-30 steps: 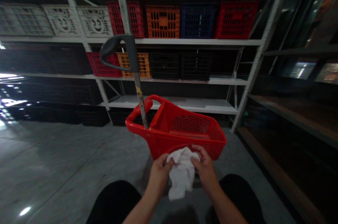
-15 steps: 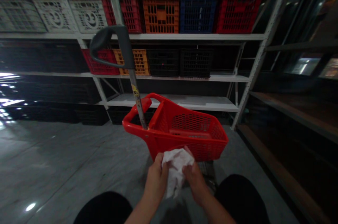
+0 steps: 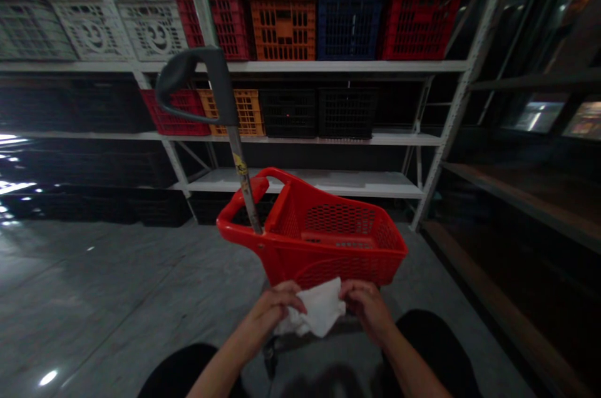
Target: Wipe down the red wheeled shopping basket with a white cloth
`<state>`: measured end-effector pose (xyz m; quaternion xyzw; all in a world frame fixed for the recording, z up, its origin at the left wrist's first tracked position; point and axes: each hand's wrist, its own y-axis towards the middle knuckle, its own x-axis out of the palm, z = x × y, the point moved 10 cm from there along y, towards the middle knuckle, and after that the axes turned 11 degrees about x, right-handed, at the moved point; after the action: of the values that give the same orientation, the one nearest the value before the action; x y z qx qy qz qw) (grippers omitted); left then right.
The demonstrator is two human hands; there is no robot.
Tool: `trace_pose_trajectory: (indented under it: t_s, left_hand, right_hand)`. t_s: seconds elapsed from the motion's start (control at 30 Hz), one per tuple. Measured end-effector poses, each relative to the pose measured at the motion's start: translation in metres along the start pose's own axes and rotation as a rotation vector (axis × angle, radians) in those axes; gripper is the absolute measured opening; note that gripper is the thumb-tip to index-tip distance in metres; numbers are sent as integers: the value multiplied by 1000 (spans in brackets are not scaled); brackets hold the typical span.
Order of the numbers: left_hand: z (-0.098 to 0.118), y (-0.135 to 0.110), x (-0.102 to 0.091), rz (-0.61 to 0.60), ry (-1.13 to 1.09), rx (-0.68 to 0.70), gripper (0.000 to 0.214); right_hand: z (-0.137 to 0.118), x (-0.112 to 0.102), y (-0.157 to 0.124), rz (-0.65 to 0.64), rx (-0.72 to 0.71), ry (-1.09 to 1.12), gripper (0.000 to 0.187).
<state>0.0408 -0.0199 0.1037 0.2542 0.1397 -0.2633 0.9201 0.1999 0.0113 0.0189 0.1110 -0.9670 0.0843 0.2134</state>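
Left hand (image 3: 275,307) grasping one side of white cloth (image 3: 320,310), right hand (image 3: 369,307) grasping the other; we hold the cloth just in front of the near rim of red trolley basket (image 3: 375,271), plastic crates (image 3: 282,29) on steel shelving (image 3: 357,66) beyond

A red plastic trolley (image 3: 342,248) tilted over the concrete floor (image 3: 94,285), its grey handle (image 3: 192,76) topping a metal pole (image 3: 240,166). Beyond it stood white shelving (image 3: 352,66). Its top shelf carried white, red, orange and blue crates (image 3: 282,29); red, orange and black crates (image 3: 347,113) filled the shelf below.
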Motion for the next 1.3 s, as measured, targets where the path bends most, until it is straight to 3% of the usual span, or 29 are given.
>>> trace_pose_trajectory:
  t_s: [0.03,0.1,0.17,0.23,0.3,0.33,0.43,0.5,0.57,0.67,0.73,0.8,0.87,0.9,1.0,1.07,1.1,1.2,1.3]
  left_hand:
    - [2,1,2,-6,25,-7,35]
    - [8,4,3,9,83,-28,30]
    - [14,6,3,14,111,-38,21]
    - [16,5,1,18,128,-49,13]
    - [11,2,-5,47,165,-75,5]
    - [5,0,-9,77,190,-97,9]
    - [-20,-9,-21,255,249,-189,27]
    - [-36,-14,-25,406,214,-236,28]
    - [-46,-16,-21,517,105,-252,25]
    - [-46,-14,-10,593,-183,-224,23]
    - [-35,-11,-1,542,-365,-200,22]
    - [-19,-7,1,413,-371,-182,23]
    - [-1,-4,-20,350,-141,-150,24]
    - [9,-3,-41,381,36,-126,25]
    - [46,-4,-124,693,622,-28,31]
    - [64,-2,-161,862,936,43,45]
    - [63,6,-171,850,1052,47,50]
    - [35,38,-175,583,1353,-59,43]
    - [14,48,-169,452,1525,-115,50]
  right_hand:
    - [-2,2,1,22,-22,20,11]
    - [-4,14,2,27,-63,119,34]
    - [1,31,3,-40,-60,221,63]
    - [12,52,4,-167,11,237,78]
    - [25,63,6,-233,83,147,70]
    - [28,61,9,-204,86,73,61]
    - [10,41,11,110,-102,-244,32]
    - [-14,48,-2,257,-301,-499,21]
    - [-28,77,-17,200,-434,-691,24]
    - [-31,114,-35,18,-506,-818,41]
    - [-33,119,-39,-1,-528,-861,40]
    - [-38,115,-33,6,-540,-884,27]
    - [-49,110,-21,0,-553,-863,20]
    - [-58,106,-14,15,-567,-834,19]
    - [-93,90,10,206,-597,-709,18]
    - [-105,88,29,297,-577,-654,27]
    - [-106,92,41,295,-558,-652,28]
    - [-94,109,71,209,-562,-772,16]
    - [-85,104,80,290,-632,-989,16]
